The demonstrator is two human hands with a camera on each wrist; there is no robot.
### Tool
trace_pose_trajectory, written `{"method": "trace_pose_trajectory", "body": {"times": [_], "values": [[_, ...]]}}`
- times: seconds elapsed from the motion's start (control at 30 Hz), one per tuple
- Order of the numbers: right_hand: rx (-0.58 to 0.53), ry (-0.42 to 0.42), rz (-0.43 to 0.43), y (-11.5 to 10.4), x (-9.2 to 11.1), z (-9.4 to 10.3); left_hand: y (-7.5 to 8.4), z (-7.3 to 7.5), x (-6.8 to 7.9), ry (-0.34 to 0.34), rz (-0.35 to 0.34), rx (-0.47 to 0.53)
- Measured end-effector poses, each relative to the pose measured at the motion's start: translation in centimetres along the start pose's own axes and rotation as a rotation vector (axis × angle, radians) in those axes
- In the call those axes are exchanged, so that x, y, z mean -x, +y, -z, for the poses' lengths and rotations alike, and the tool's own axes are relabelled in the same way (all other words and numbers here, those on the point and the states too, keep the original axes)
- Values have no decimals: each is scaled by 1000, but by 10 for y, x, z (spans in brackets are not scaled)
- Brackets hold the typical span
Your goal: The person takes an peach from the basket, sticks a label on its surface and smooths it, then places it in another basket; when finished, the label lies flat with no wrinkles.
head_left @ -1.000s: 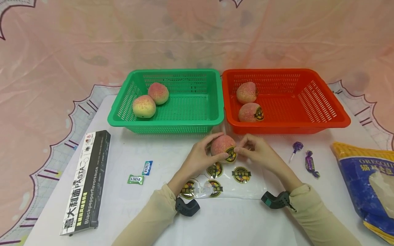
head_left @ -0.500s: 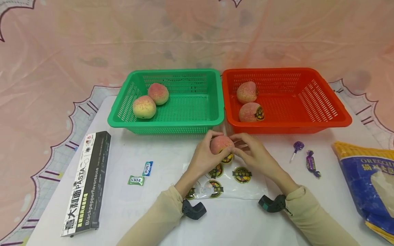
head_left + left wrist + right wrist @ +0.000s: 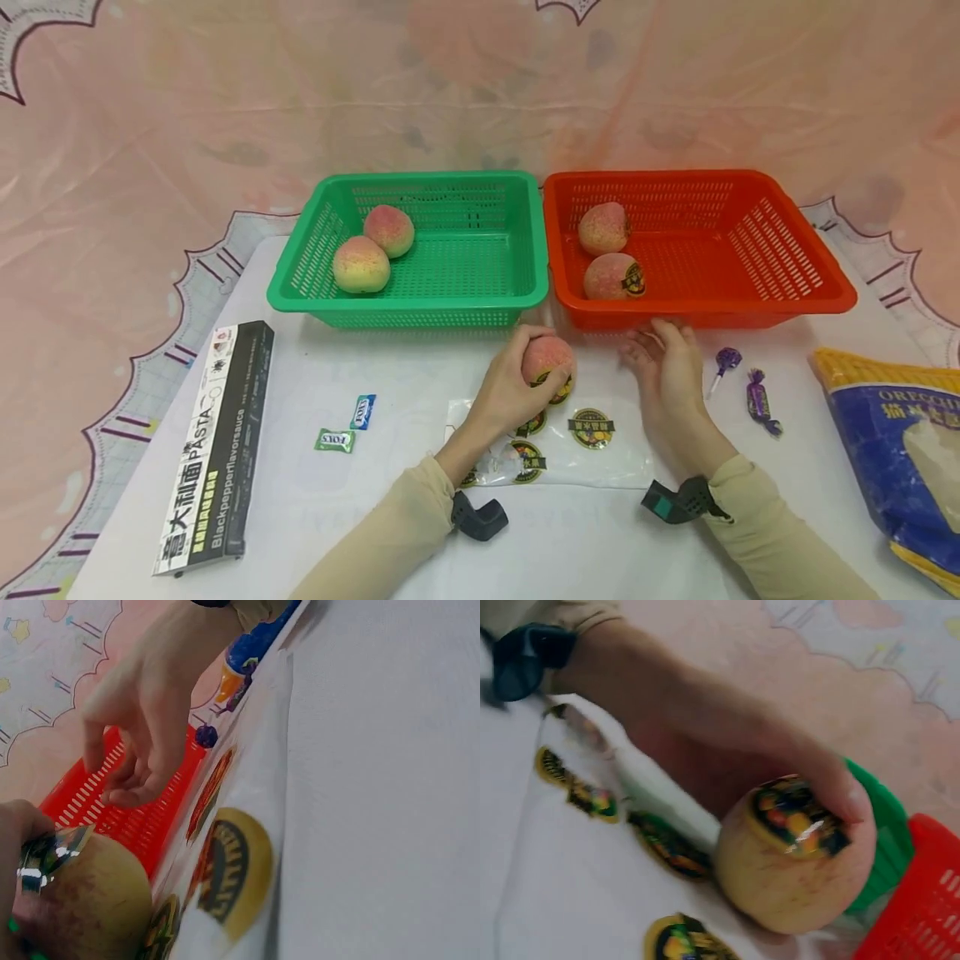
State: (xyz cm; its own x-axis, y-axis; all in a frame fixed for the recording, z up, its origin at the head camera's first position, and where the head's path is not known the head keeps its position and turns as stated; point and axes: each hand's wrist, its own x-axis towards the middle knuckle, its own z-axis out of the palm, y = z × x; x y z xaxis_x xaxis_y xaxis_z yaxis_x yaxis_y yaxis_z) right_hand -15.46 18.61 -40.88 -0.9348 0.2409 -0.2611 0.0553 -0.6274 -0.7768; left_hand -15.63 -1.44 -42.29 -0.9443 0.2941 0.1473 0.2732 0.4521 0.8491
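My left hand (image 3: 513,387) grips a pink and yellow peach (image 3: 548,357), its thumb lying over a black and gold sticker (image 3: 791,817) on the fruit. To the right, apart from the peach, my right hand (image 3: 670,387) holds nothing; its fingers are loosely bent near the front of the red basket (image 3: 697,320). Below both hands lies a clear sheet of round fruit stickers (image 3: 591,428). In the red basket are two peaches, the nearer peach (image 3: 609,277) showing a sticker. Two more peaches, one yellowish peach (image 3: 361,265) among them, sit in the green basket (image 3: 420,305).
A black and white pasta box (image 3: 217,446) lies at the left, with a blue candy (image 3: 363,412) and a green candy (image 3: 335,440) beside it. To the right are a purple lollipop (image 3: 727,360), a purple wrapped candy (image 3: 758,404) and a blue and yellow pasta bag (image 3: 900,450).
My right hand has let go of the peach and moved right, towards the red basket's front. My left hand keeps its grip on the peach, with its thumb over the sticker.
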Motion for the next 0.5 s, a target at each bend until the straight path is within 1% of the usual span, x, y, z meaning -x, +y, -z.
{"method": "trace_pose_trajectory", "body": {"times": [0.07,0.17,0.27,0.33,0.4,0.47,0.5], "values": [[-162,51,2,-7,-3,5,-1,0,0,-35,8,3],[-350,127,32,-17,-9,12,-2,4,1,-109,10,18],[-532,189,69,-30,-16,20,-3,10,3,-185,-13,25],[-622,221,91,-38,-19,25,-4,15,4,-224,-23,34],[-701,233,87,-48,-22,30,-5,19,5,-248,-31,38],[-741,234,67,-57,-22,36,-6,22,6,-247,-27,45],[-751,241,71,-61,-23,37,-6,22,6,-241,-27,52]]}}
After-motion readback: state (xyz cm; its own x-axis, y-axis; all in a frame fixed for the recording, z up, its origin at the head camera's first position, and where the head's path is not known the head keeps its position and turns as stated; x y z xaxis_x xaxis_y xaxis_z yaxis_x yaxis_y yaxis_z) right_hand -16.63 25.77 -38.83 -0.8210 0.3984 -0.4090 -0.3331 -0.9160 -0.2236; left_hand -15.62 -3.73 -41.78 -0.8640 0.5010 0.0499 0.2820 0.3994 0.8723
